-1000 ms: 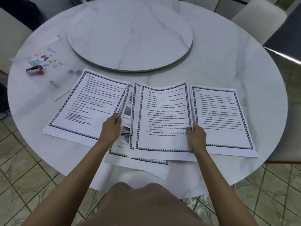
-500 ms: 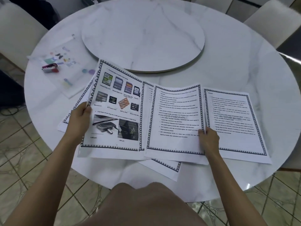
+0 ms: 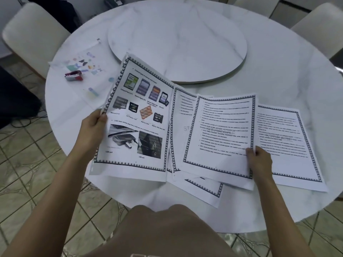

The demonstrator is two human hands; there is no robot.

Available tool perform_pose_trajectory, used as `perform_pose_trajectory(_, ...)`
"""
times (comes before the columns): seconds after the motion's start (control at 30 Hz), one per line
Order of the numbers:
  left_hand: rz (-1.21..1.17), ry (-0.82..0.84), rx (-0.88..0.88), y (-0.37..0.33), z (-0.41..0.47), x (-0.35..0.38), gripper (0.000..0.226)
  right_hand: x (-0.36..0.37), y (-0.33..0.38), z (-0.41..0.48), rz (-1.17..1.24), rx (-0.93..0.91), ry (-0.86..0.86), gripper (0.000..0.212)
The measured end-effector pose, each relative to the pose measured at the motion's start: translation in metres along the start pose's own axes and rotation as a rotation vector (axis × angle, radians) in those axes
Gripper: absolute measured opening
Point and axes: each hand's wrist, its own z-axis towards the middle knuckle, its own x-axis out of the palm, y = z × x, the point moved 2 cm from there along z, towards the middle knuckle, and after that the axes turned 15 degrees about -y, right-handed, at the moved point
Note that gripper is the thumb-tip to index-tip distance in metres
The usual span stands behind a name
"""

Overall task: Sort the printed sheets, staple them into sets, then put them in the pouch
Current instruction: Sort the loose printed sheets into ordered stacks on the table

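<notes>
While the printed sheets lie loose and fanned along the near side of the table (image 3: 278,75), sorting looks to be the step in hand, and an early one. No set appears stapled. Nothing seems to be inside the clear pouch (image 3: 89,89), which lies flat at the far left with the stapler (image 3: 73,76) resting on it. Stapling and filling the pouch both look left to do.

The left hand (image 3: 94,125) pinches the left edge of the picture sheet (image 3: 137,127) and lifts that side off the table. The right hand (image 3: 259,160) pinches the right edge of the middle text sheet (image 3: 219,138), which bows up slightly.

At least five sheets show:
- the picture sheet
- a half-covered sheet (image 3: 182,115) between the two held ones
- the middle text sheet
- a right-hand sheet (image 3: 289,145) lying flat
- a bottom sheet (image 3: 204,191) jutting past the table's near edge

More may hide in the overlap. There is also one stapler, one pouch, one turntable (image 3: 176,43), a left chair (image 3: 33,30) and a right chair (image 3: 319,28).
</notes>
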Motion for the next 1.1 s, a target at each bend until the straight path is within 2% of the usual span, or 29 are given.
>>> perform_pose_trajectory(0.17,-0.014,-0.015,0.039,-0.013,0.009,-0.014,0.030,-0.009,0.010,-0.003,0.086,-0.003,-0.044,0.031)
perform_pose_trajectory(0.33,0.002,-0.030,0.045,-0.014,0.028,-0.043,0.029,-0.013,0.018,-0.009,0.119,-0.001,-0.104,0.032)
perform_pose_trajectory(0.53,-0.054,-0.029,-0.020,-0.011,0.041,-0.061,0.030,-0.015,0.021,-0.017,0.155,0.015,-0.100,0.014)
perform_pose_trajectory(0.97,0.031,0.017,-0.047,0.017,0.047,-0.036,0.031,-0.011,0.026,-0.019,0.284,0.055,-0.091,0.023)
perform_pose_trajectory(1.1,0.055,0.024,-0.046,0.017,0.046,-0.037,0.032,0.007,0.041,-0.024,0.358,0.075,-0.030,0.012)
